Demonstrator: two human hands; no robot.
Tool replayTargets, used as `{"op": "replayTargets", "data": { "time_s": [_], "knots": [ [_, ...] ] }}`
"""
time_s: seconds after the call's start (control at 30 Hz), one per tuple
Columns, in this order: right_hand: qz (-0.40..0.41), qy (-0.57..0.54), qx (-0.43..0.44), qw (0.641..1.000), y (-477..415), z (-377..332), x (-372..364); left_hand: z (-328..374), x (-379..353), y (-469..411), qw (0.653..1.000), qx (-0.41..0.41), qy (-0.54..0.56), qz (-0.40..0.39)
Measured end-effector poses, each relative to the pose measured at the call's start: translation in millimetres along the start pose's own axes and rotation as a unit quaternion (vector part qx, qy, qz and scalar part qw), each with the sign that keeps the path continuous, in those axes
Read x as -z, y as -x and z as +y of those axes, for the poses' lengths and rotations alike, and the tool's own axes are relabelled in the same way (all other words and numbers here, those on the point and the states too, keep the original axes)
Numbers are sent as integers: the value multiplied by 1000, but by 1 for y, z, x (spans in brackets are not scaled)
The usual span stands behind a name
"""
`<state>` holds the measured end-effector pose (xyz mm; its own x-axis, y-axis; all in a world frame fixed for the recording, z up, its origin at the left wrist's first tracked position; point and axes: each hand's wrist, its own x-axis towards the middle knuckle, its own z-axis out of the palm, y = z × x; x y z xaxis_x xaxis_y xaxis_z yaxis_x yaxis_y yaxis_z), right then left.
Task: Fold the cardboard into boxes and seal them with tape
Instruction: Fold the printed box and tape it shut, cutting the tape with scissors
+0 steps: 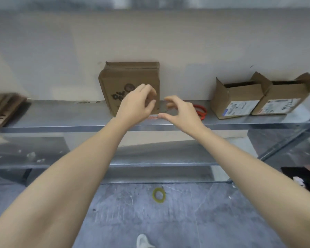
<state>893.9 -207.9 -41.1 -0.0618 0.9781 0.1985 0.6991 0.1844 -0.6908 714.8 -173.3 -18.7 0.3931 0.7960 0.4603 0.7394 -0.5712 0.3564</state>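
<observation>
Floor: a shoe (143, 241) is at the very bottom. A yellow tape roll (158, 195) lies flat a bit further on.
Shelf edge: the metal shelf (61, 115) has a front lip that runs left to right under both hands.
Right hand: the right hand (179, 111) has its fingers bent like a C with nothing in it. It hangs over the lip.
Left hand: the left hand (138, 102) has bent fingers too, and I see nothing held. It is in front of the flat cardboard (122, 81). I cannot tell if it touches.
Cardboard: it stands on its bottom edge on the shelf and leans back on the wall. Its top edge runs left to right.
Which way: the cardboard is straight ahead of the left hand and a little left of the right hand. I think the left hand gets there first.
Room: there is bare shelf to its left. An orange ring (201, 111) sits just past the right hand. Two open boxes (236, 97) stand well apart, far right.
</observation>
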Motion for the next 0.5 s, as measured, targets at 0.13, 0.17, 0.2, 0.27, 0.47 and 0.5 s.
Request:
{"op": "replayTargets", "data": {
  "time_s": [0.13, 0.17, 0.2, 0.27, 0.47, 0.5],
  "knots": [
    [-101, 19, -27, 994, 52, 44, -14, 11, -38, 53, 994, 39, 16, -100],
    [-132, 27, -32, 990, 66, 59, -20, 12, -51, 68, 989, 60, 17, -132],
    [-155, 36, -33, 987, 79, 74, -26, 13, -63, 83, 983, 81, 15, -161],
    [-185, 56, -30, 981, 101, 105, -42, 13, -88, 108, 973, 111, 10, -201],
    [-242, 115, -64, 961, 140, 203, -119, -12, -185, 164, 942, 184, -46, -277],
    [-249, 125, -68, 958, 144, 222, -136, -21, -206, 175, 937, 189, -53, -289]
  ]
}}
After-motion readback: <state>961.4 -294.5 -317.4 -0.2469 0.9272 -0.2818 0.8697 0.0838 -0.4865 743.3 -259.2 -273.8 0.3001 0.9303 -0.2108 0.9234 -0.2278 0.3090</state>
